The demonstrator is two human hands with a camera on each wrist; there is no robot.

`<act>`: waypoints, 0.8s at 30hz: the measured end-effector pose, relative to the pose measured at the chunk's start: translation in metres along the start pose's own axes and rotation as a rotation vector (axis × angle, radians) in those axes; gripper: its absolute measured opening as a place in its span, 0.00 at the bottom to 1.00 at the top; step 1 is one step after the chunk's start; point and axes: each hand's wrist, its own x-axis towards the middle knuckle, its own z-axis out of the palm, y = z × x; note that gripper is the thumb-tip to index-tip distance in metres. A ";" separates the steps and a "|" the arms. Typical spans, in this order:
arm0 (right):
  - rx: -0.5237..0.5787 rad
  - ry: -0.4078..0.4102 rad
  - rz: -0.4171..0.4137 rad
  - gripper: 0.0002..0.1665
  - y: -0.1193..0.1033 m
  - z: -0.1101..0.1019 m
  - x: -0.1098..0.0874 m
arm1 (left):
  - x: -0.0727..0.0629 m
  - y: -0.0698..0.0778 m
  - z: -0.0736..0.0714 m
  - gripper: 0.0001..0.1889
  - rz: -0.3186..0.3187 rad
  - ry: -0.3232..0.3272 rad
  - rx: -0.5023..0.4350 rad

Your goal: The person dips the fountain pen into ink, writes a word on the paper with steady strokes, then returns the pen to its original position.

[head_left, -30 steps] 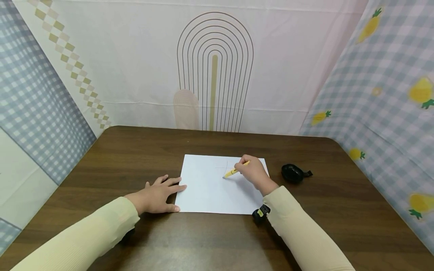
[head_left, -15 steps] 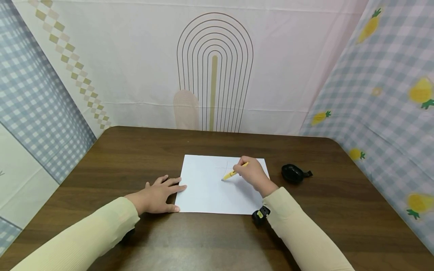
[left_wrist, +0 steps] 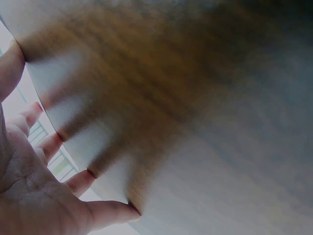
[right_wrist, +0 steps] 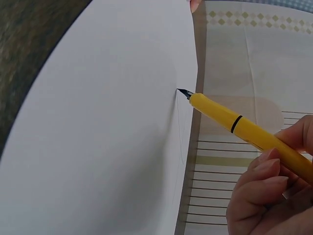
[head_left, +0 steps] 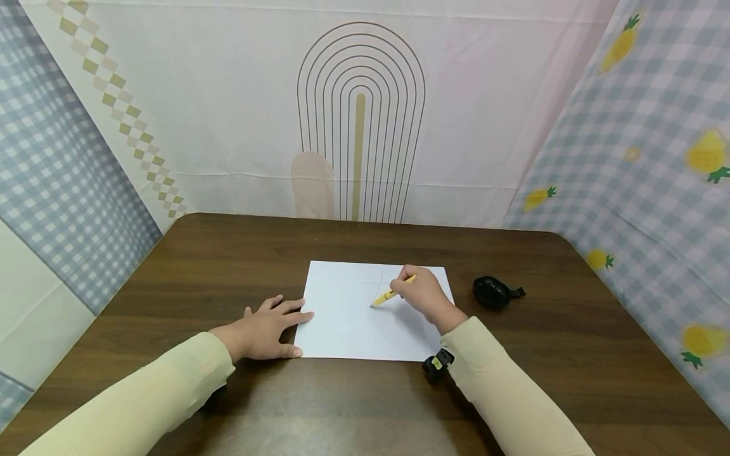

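A white sheet of paper [head_left: 336,323] lies on the brown table [head_left: 353,405]. My right hand [head_left: 424,294] grips a yellow fountain pen [head_left: 388,296] above it. In the right wrist view the dark nib of the fountain pen [right_wrist: 230,120] touches the paper [right_wrist: 107,98] at the end of a thin drawn line. A short horizontal stroke and a longer curved one show on the sheet's upper middle. My left hand [head_left: 262,330] rests with spread fingers at the sheet's left edge, some fingertips on the paper. The left wrist view shows that hand's palm [left_wrist: 34,196] and separated fingers.
Right of the paper lies a small black object [head_left: 492,292] with a short tab, perhaps a tape dispenser. A black wrist device [head_left: 437,365] hangs under the right sleeve. Behind the table hangs a white patterned cloth [head_left: 228,95]; checked cloth [head_left: 644,158] covers the right side.
The right hand has drawn the fountain pen slightly toward me and to the left, and the curved line has grown longer. The left hand has stayed in place.
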 end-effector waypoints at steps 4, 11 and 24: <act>0.006 -0.008 -0.006 0.09 -0.001 0.000 -0.002 | 0.000 0.000 0.000 0.37 -0.001 0.000 0.000; 0.023 -0.024 -0.007 0.09 -0.002 0.001 -0.003 | 0.000 0.000 0.000 0.38 -0.002 0.002 0.000; 0.037 -0.031 0.006 0.09 -0.002 0.003 -0.003 | 0.000 0.001 0.000 0.37 0.000 0.002 -0.002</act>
